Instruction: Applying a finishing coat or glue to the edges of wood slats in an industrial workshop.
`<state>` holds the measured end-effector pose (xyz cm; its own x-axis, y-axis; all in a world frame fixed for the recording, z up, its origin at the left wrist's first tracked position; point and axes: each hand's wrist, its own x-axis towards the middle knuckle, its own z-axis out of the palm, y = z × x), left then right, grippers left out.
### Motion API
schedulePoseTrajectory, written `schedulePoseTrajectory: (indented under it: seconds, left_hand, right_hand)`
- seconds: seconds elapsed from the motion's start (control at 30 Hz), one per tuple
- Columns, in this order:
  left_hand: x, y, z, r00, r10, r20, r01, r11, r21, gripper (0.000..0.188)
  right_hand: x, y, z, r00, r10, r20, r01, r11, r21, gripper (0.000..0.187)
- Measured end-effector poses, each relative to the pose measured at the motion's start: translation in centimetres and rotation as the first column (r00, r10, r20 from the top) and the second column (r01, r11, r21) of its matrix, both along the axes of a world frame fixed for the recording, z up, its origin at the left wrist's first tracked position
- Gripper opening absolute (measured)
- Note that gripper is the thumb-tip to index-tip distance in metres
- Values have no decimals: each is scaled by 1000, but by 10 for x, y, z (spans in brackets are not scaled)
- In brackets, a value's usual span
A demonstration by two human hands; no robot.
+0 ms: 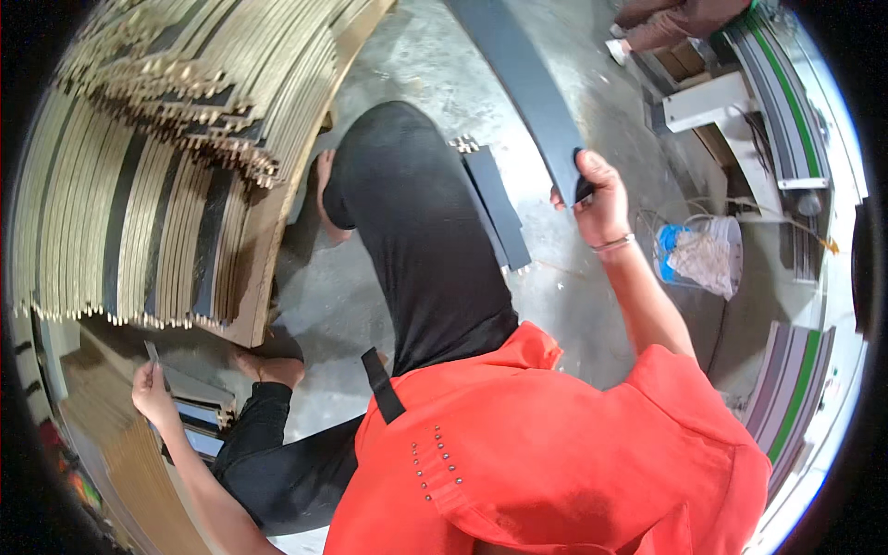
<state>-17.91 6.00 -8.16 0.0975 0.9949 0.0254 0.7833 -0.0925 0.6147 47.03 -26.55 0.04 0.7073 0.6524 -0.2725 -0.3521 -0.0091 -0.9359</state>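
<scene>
My right hand (601, 199) is closed round the near end of a long dark grey plank (527, 83), which reaches away past the top of the view. Low on the left, my left hand (155, 396) pinches a small flat grey piece (153, 351) that sticks up from the fingers; its kind is too small to make out. That hand is just below the front edge of a tall stack of thin boards (83, 203), mostly pale-edged with dark ones between. On the floor beside my bent knee lie a few shorter dark planks (497, 208).
The stack rests against a wooden panel (264, 268). Brown cardboard (120, 435) stands at lower left. To the right are a white bucket (731, 245) holding a rag, a white machine part (708, 102) and green-striped grey panels (786, 393). Another person (680, 23) is at top right.
</scene>
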Motion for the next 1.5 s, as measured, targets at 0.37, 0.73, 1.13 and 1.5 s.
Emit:
schedulePoseTrajectory:
  seconds: [0.37,0.73,1.13,1.5]
  left_hand:
    - [31,-17,10,999,-36,-5,36,999,21,5]
    - [104,-32,49,993,-97,65,86,983,160,7]
    - [120,-31,92,967,-164,197,99,949,300,7]
    - [113,-37,111,968,-230,96,180,912,368,6]
  right_hand:
    - [-23,-119,-202,888,-460,17,368,685,-629,24]
    - [-11,100,6,774,90,627,24,985,-172,21]
    - [-253,435,-15,-173,556,813,-424,703,-571,57]
    - [-263,471,-23,-416,548,726,-222,713,-665,66]
